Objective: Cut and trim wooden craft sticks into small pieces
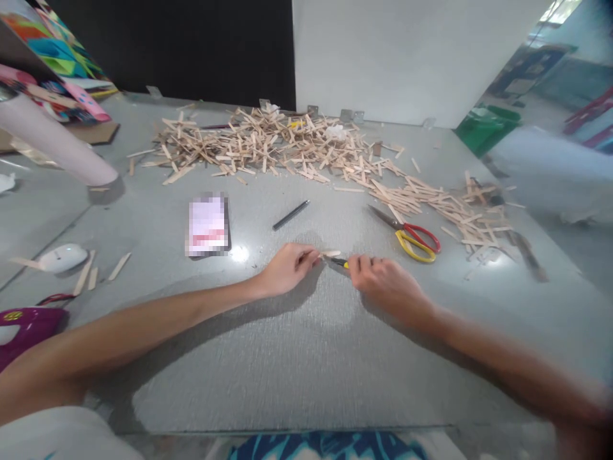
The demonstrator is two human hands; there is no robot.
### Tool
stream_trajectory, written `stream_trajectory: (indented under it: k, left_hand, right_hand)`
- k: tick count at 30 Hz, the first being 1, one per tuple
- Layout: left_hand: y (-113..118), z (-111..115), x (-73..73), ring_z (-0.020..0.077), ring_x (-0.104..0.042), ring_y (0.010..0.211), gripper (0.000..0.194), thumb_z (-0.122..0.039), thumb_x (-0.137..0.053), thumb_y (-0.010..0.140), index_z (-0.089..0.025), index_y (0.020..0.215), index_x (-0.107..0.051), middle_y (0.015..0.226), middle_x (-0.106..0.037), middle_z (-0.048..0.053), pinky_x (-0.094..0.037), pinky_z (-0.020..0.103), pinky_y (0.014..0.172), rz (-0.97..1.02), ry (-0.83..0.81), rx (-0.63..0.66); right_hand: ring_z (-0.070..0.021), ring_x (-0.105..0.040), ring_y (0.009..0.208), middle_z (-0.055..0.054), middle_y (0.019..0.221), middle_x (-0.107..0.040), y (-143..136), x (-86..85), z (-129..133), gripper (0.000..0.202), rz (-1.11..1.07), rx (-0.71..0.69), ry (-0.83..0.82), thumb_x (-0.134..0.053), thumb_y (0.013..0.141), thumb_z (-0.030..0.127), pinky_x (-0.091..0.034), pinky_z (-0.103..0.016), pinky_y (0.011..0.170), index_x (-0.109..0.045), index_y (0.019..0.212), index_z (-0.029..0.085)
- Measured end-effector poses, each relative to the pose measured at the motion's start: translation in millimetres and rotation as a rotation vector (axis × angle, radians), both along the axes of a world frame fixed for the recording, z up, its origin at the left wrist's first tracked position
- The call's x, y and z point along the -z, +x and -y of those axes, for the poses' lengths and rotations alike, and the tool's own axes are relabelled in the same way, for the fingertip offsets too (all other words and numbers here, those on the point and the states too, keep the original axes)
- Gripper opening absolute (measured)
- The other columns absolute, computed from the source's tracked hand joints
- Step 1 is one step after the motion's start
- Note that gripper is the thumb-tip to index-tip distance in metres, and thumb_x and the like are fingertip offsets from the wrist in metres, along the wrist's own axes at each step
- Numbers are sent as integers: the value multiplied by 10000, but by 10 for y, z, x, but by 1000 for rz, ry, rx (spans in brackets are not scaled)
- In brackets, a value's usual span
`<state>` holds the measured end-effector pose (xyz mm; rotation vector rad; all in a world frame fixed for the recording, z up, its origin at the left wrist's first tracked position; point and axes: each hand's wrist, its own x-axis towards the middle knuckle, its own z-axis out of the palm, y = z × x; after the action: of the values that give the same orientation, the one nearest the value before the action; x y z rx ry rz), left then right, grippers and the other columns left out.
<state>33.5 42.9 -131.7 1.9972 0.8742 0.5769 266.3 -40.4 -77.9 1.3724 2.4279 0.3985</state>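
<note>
At the middle of the grey table, my left hand pinches a short wooden stick between thumb and fingertips. My right hand is wrapped round the yellow-and-black handle of a utility knife, whose tip points left and lies right by the stick. Whether the blade touches the wood I cannot tell. Behind my right hand lie scissors with one red and one yellow handle loop. A dark pen rests beyond my left hand.
A long heap of wooden sticks spans the table's back and right. Left of the pen lies a blurred-out flat rectangle. Farther left are a white mouse, a purple device and a pale cylinder. Behind the table's right side stands a green bin.
</note>
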Motion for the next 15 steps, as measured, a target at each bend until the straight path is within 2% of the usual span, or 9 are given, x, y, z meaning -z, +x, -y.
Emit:
stream_trajectory:
  k: [4,8,15]
  left_hand:
    - [-16,-14,-7,113,-422,562,434,-392,-442,1113,-182,757,-575,621,-481,-31,-314,243,565,14,2,39]
    - [-19,-12,-9,113,-427,558,420,-392,-465,1107,-180,769,-597,625,-502,-29,-314,247,569,7,-3,53]
    - [5,38,31,123,-429,560,460,-448,-474,1113,-171,799,-665,614,-486,-32,-288,253,551,18,1,-51]
  right_hand:
    - [-219,-685,626,-99,802,-744,36,22,-38,257,-10,10,-11,-487,1045,-26,-234,-357,546,-688,1017,131]
    - [-199,-679,603,-54,788,-763,140,42,-130,235,-88,40,-74,-501,1174,205,-224,-355,548,-685,1028,189]
    - [-233,-739,686,-85,872,-749,41,35,29,211,-58,58,-55,-526,1069,8,-248,-370,556,-680,1115,144]
